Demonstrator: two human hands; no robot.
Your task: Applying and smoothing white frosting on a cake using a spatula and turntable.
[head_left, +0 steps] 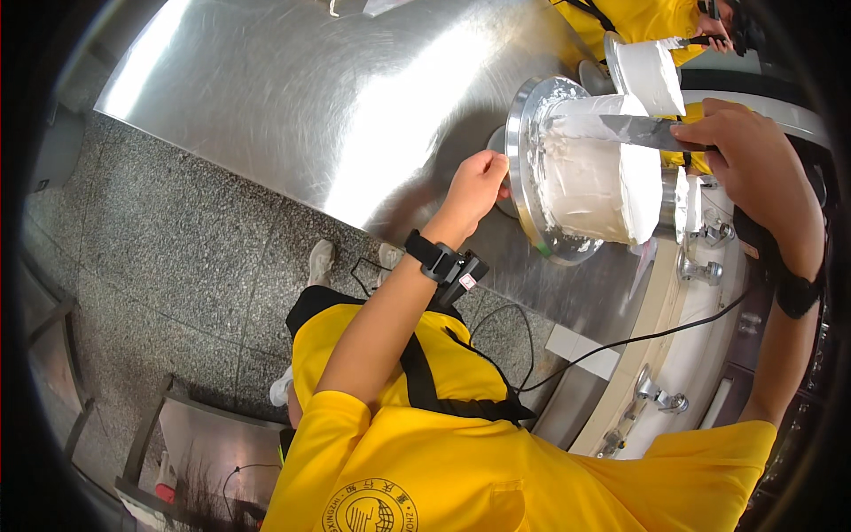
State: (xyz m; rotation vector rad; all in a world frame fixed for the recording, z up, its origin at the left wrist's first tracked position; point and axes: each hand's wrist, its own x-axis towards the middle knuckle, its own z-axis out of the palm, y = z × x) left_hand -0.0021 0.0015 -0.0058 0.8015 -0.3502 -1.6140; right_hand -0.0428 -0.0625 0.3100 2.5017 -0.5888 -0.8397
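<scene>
A cake (589, 186) coated in white cream stands on a round metal cake turntable (520, 191), with smears of cream on its plate. My left hand (476, 192) is closed, thumb and fingers pinched at the turntable's left rim. Held in my right hand (749, 146) is an icing spatula (620, 129). Its long flat blade reaches left across the cake and lies against the cream, with cream stuck on it. The fingers of my right hand wrap the spatula's handle end, hiding most of it.
The steel table (292, 97) spreads to the left. Beyond my cake, a co-worker in yellow works at another white cake (645, 75) with a spatula. A metal container (671, 202) with cream stands at the right, near several taps (700, 270). A black cable (620, 342) hangs below.
</scene>
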